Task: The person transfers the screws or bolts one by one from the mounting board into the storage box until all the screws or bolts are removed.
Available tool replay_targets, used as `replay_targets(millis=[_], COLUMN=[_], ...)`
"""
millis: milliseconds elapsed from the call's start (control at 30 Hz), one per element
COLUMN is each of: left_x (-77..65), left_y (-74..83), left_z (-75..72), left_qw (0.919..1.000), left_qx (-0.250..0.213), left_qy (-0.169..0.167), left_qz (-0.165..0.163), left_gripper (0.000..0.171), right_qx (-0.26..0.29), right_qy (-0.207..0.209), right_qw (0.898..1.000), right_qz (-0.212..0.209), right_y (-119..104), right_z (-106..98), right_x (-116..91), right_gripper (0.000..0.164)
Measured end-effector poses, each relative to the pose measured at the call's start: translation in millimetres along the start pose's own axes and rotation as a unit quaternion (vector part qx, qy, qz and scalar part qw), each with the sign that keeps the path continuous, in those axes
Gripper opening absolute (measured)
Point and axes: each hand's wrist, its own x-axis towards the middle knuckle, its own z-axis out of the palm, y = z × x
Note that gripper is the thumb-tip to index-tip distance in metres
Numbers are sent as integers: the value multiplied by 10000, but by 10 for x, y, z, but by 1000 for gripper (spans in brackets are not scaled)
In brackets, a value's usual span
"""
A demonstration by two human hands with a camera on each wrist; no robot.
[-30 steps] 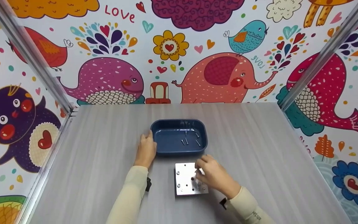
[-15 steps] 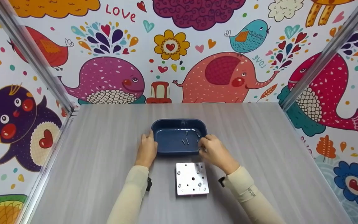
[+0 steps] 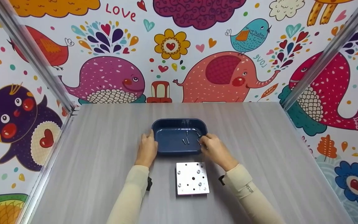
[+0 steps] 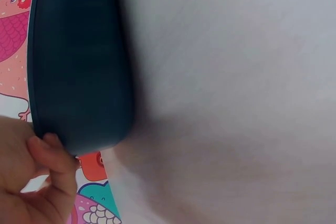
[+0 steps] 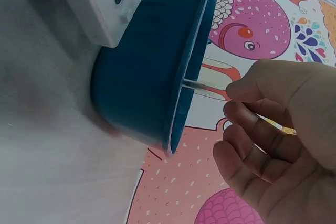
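A dark blue tray (image 3: pixel 172 152) with several small screws (image 3: pixel 184 141) lying in its right half stands on the table. My left hand (image 3: pixel 147 149) grips the tray's left end; in the left wrist view the fingers (image 4: pixel 52 156) bend at the tray's rim. At the tray's right end is my right hand (image 3: pixel 214 151), its fingertips over the rim. In the right wrist view, thumb and forefinger pinch one end of a screw (image 5: pixel 197 84), which overlaps the rim. Nearer the body lies a square metal plate (image 3: pixel 188 174) with holes and several screw heads in it.
The grey wood-grain table (image 3: pixel 104 133) ends at a back wall (image 3: pixel 172 71) printed with cartoon animals. Metal frame posts (image 3: pixel 33 59) stand at the left and right corners. The plate sits just in front of the tray, between the forearms.
My right hand has moved from over the metal plate up to the tray's right end, uncovering the plate's right side. The left hand and the tray have stayed in place.
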Motion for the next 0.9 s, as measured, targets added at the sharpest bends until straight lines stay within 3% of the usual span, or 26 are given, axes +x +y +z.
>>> replay_targets(millis=[300,533,700,900], left_x=[9,20,22,11], left_y=[2,14,13,3], left_z=[0,-32,-23,-32], left_qw=[10000,9995,9996,9994], left_qx=[22,1,-41,-44], left_qy=[-38,-254,-228,-262], left_qz=[-68,-193,-188,-231], left_gripper=[50,50,50,51], right_qx=[-3,53,-72,-340], right_qy=[68,-145,-418,-487], right_qw=[9999,9992,9982,9943], right_qz=[-83,-357,-426,-888], right_y=[-95,-413,-648,-879], right_z=[-126,-162,-141,-18], right_x=[-52,-196,-294,-409], right_gripper=[17,16,19,19])
